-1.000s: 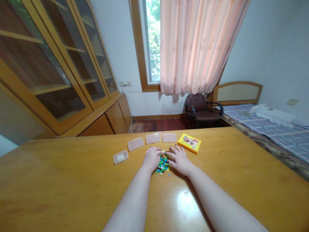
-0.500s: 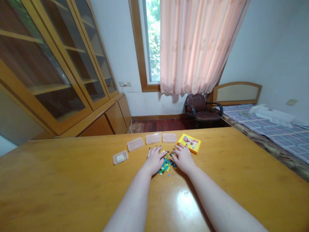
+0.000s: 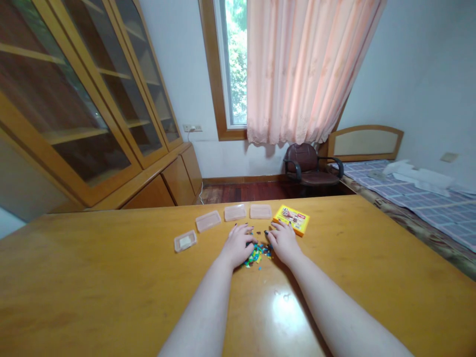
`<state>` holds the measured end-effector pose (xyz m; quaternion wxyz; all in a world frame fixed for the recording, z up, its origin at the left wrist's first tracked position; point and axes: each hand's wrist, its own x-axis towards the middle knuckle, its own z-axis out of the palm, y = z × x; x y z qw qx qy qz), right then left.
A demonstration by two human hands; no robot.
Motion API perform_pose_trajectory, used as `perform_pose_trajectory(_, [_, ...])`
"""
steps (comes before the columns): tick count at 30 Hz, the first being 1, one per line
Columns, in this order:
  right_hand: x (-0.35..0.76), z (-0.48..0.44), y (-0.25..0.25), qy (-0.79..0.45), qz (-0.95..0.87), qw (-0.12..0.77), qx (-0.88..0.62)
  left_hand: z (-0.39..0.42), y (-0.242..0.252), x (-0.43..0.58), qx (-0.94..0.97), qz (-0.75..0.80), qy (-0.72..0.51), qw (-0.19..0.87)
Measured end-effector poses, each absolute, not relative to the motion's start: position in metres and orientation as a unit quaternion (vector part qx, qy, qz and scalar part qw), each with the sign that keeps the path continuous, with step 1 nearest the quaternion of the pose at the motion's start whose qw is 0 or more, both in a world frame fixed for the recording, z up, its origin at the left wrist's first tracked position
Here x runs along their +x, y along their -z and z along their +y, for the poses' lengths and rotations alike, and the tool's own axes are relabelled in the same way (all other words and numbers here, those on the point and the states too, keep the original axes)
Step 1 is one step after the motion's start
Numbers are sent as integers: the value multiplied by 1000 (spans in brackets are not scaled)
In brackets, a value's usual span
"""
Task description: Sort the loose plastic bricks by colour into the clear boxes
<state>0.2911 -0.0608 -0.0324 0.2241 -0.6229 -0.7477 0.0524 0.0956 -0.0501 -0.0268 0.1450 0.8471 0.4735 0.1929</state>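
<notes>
A small heap of tiny coloured pieces [image 3: 257, 255], green, blue and yellow, lies on the wooden table [image 3: 111, 287]. My left hand [image 3: 238, 244] rests palm down on the heap's left side, fingers curled a little onto the pieces. My right hand [image 3: 284, 242] lies flat on the heap's right side with its fingers spread. The two hands nearly meet over the pieces and hide part of the heap. A yellow box [image 3: 291, 219] lies just beyond my right hand.
Three clear plastic containers [image 3: 234, 213] sit in a row behind the hands, and a fourth one [image 3: 185, 241] with something white inside lies to the left. Glass-door cabinets stand at left. A chair [image 3: 308, 166] and a bed [image 3: 409, 193] lie beyond the table.
Both hands have slid slightly away from me over the heap. The left hand's fingers, stretched flat half a second ago, now curl down onto the pieces.
</notes>
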Motion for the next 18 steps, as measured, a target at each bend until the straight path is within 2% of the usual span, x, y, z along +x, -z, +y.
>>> perform_pose_trajectory(7, [292, -62, 37, -102, -797, 267, -533, -46, 30, 93, 822, 508, -231, 116])
perform_pose_trajectory(18, [288, -66, 33, -159, -813, 178, -531, -43, 31, 94, 797, 531, -264, 111])
